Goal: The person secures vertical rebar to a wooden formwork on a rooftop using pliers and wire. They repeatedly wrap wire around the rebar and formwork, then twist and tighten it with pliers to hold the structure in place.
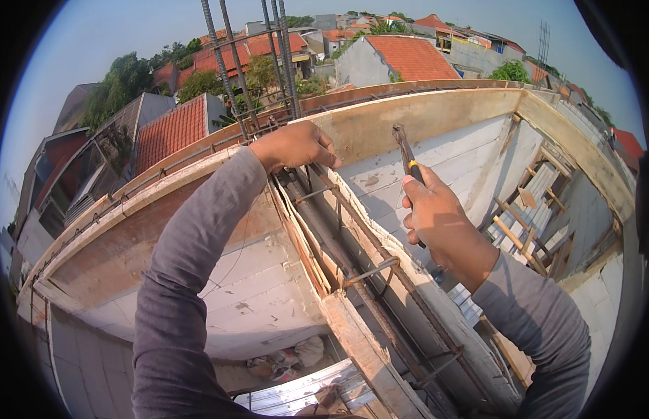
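Observation:
My right hand [439, 216] is wrapped round the black and yellow handles of a pair of pincers [407, 151], whose metal head points up and away over the white block wall. Above the far end of the steel rebar cage [352, 269], my left hand [300, 145] is closed, its fingertips curled together. What they pinch, if anything, is too small to make out. A thin wire [242, 244] dangles below the left forearm. The cage lies inside a narrow trough of wooden formwork boards [359, 342], running from near my body to under my left hand.
Upright rebars [279, 63] rise just beyond my left hand. Plank formwork [436, 119] tops the block walls [255, 286] on both sides, with deep drops inside them. Timber props [523, 241] stand low at the right. Red tiled roofs [412, 57] spread beyond.

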`<control>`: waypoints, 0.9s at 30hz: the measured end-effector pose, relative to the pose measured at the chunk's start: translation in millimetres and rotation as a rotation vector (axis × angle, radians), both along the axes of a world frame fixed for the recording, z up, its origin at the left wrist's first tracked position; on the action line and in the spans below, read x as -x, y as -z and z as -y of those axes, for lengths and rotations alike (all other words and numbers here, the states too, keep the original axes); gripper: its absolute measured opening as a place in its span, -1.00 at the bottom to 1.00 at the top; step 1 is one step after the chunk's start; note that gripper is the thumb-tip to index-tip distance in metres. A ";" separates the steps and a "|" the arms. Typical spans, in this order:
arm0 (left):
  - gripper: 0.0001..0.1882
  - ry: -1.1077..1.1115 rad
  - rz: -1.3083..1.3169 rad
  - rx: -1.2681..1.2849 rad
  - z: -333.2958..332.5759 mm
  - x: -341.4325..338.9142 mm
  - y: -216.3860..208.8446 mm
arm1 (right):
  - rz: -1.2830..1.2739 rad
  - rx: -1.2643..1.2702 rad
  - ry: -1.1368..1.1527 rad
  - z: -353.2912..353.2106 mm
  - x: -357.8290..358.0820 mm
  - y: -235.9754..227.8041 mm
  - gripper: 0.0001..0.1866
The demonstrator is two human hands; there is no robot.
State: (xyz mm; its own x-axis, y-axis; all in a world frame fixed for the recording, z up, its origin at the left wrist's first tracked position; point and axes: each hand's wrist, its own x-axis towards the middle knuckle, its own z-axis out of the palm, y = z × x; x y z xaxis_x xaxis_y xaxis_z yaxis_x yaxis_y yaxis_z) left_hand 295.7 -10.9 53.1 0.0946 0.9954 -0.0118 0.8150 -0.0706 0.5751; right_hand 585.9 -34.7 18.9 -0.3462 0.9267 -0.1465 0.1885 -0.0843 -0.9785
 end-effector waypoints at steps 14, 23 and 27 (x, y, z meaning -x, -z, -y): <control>-0.75 0.037 -0.034 0.003 -3.1 1.4 -3.2 | 0.064 -0.090 -0.165 -0.6 -2.1 10.6 -0.57; -0.75 0.182 0.153 -0.185 -0.5 -21.1 -0.6 | 0.000 0.092 -0.084 -21.4 -15.3 10.4 -0.45; -0.78 0.164 -0.124 -0.058 -2.6 -22.8 -8.7 | 0.043 0.090 -0.135 -20.9 -22.7 20.8 -0.45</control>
